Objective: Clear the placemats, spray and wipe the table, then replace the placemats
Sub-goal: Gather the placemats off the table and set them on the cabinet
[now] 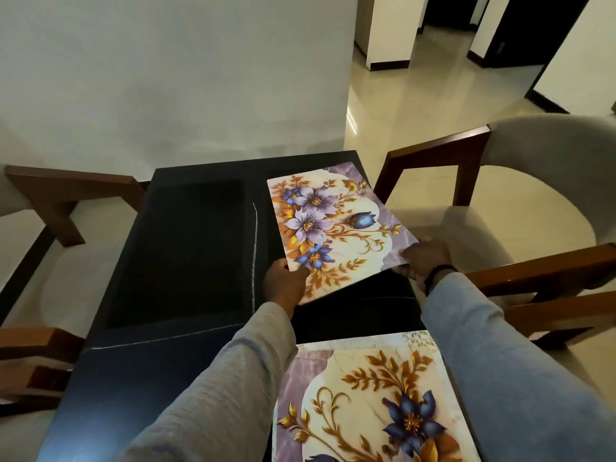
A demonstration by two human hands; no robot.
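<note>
A floral placemat with purple and blue flowers lies over the far right part of the dark table, its near edge lifted. My left hand grips its near left corner. My right hand grips its near right corner at the table's right edge. A second floral placemat lies flat on the near right part of the table, between my two grey sleeves.
Wooden chairs with pale cushions stand on both sides: one at the right, one at the far left, another at the near left. A white wall lies beyond the table. Glossy tiled floor leads to dark doorways at upper right.
</note>
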